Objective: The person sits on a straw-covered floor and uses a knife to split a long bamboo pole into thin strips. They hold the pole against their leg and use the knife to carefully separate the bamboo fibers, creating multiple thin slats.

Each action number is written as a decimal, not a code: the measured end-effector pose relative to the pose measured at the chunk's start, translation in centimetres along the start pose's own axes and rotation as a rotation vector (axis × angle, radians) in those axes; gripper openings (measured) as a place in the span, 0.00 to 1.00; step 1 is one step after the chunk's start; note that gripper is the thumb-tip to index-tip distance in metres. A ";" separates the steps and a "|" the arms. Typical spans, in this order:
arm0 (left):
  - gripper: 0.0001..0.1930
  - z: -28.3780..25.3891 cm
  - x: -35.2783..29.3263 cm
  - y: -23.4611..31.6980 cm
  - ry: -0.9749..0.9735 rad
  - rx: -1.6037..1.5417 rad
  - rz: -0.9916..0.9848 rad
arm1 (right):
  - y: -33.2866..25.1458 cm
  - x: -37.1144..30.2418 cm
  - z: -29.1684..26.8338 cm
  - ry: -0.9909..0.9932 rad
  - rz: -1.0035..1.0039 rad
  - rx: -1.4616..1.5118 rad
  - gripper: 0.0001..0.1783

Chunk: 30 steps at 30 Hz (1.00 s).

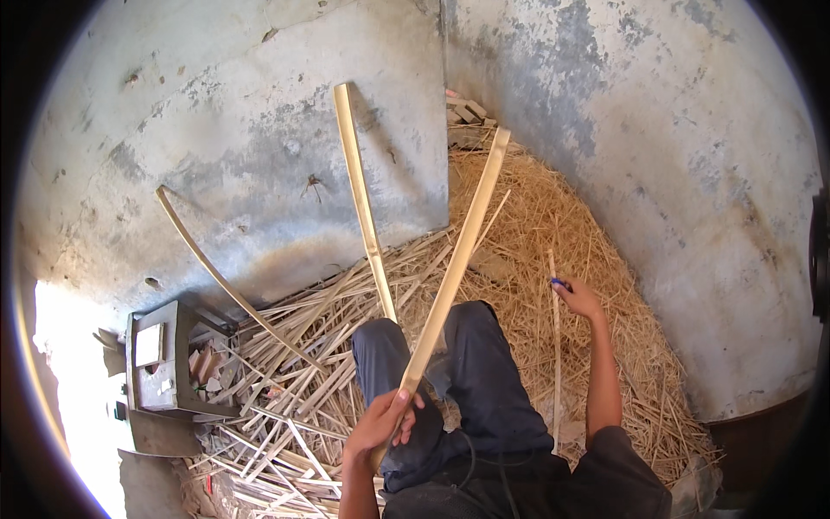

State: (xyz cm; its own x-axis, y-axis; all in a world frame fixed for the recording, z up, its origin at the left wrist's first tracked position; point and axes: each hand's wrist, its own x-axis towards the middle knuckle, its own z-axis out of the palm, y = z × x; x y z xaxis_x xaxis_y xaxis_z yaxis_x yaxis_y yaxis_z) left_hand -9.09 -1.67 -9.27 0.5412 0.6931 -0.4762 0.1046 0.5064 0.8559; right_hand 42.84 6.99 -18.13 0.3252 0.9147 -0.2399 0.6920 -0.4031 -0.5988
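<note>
A long, pale split bamboo strip (pixel 462 255) slants up and away over my knees. My left hand (pixel 385 424) is closed around its lower end, thumb on top. Out to the right, my right hand (pixel 579 297) is closed on a small blue object (pixel 560 283); most of it is hidden, so its kind cannot be told. A thin straight strip (pixel 556 363) runs just beside these fingers, and whether they also touch it is unclear. Another bamboo strip (pixel 359 173) stands upright beyond my left knee, near the wall.
Loose bamboo strips (pixel 294 346) lie heaped on the left, with a curved strip (pixel 216 268) rising from them. Fine shavings (pixel 527 208) cover the floor ahead and right. A dark box-like frame (pixel 177 372) stands at far left. Worn walls (pixel 674 173) meet in a corner; bricks (pixel 471 111) lie there.
</note>
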 end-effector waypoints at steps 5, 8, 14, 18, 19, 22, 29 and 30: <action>0.24 1.6 2.6 3.3 -0.079 0.003 0.155 | -8.1 -5.0 1.6 0.147 -0.193 0.550 0.25; 0.22 2.9 3.7 5.3 -0.135 0.014 0.210 | -12.3 -8.0 3.2 0.274 -0.408 0.672 0.22; 0.21 5.1 4.5 7.2 -0.155 0.005 0.277 | -18.3 -14.7 2.6 0.361 -0.746 0.395 0.19; 0.20 6.4 4.7 7.5 -0.072 0.027 0.365 | -19.5 -16.4 3.1 0.337 -0.888 0.269 0.19; 0.19 6.4 4.7 7.4 -0.044 0.034 0.368 | -19.6 -16.5 3.2 0.342 -0.904 0.246 0.19; 0.18 6.6 4.8 7.1 0.042 0.096 0.419 | -19.9 -16.7 3.4 0.361 -0.937 0.215 0.18; 0.19 7.6 3.8 8.3 0.211 0.353 0.524 | -20.8 -16.9 3.2 0.386 -0.958 0.185 0.18; 0.18 7.7 3.8 8.3 0.227 0.378 0.529 | -20.9 -16.9 3.1 0.387 -0.966 0.171 0.18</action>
State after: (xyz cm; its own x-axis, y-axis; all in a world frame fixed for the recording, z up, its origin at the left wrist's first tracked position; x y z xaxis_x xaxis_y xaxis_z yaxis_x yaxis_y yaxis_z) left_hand 0.23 1.22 -2.41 0.4158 0.9090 0.0299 0.1806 -0.1147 0.9768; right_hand 20.87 0.06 -3.94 -0.1111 0.7616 0.6385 0.6764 0.5286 -0.5129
